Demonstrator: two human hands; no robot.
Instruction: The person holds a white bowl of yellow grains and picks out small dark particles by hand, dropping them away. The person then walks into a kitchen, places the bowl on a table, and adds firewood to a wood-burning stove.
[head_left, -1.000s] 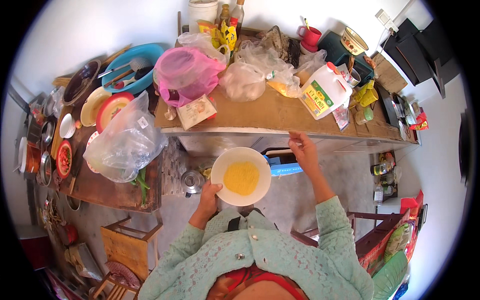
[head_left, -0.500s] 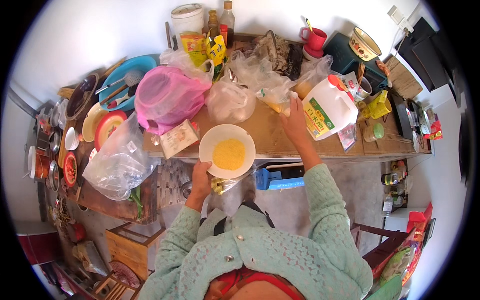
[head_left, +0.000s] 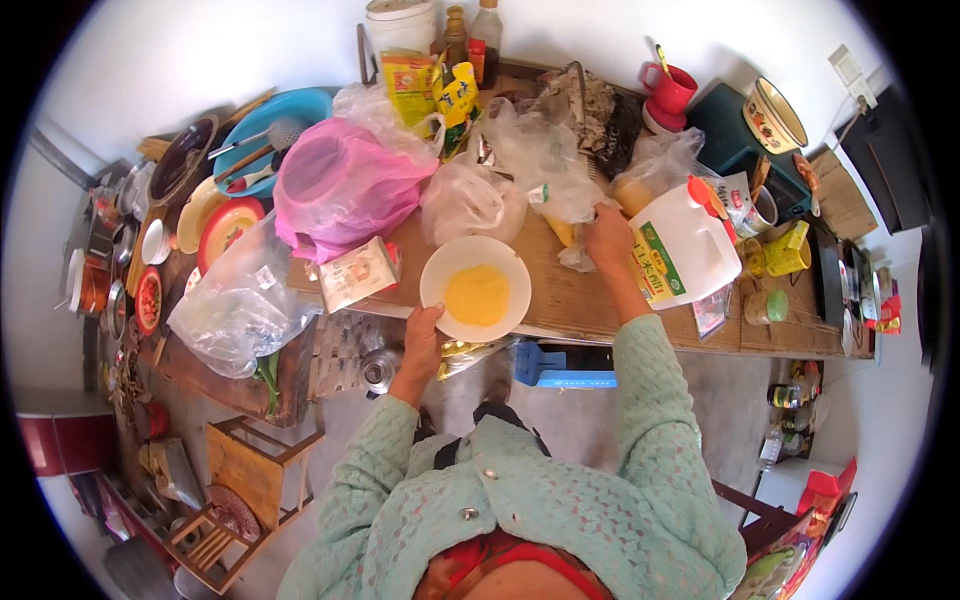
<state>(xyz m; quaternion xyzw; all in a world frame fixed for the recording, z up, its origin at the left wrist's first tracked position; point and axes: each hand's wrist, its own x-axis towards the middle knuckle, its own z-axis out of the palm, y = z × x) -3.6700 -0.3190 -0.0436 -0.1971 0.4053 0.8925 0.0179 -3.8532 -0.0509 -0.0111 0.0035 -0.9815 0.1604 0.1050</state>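
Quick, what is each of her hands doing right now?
Left hand: closed on the rim of the white bowl of yellow powder.
Right hand: grasping a clear plastic bag on the wooden table.

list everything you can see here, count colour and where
bowl: 1, white with yellow powder, front edge of table
table: 1, wooden, across the middle
jug: 1, white with red cap, right of bowl
pink bag: 1, left of centre on table
clear bags: several, one at the table's left end, others behind the bowl
small box: 1, pale, left of bowl
blue basin: 1, back left, utensils inside
red mug: 1, back right
blue stool: 1, under table
left hand: 1, fingers on the bowl's near rim
right hand: 1, on a clear bag beside the jug
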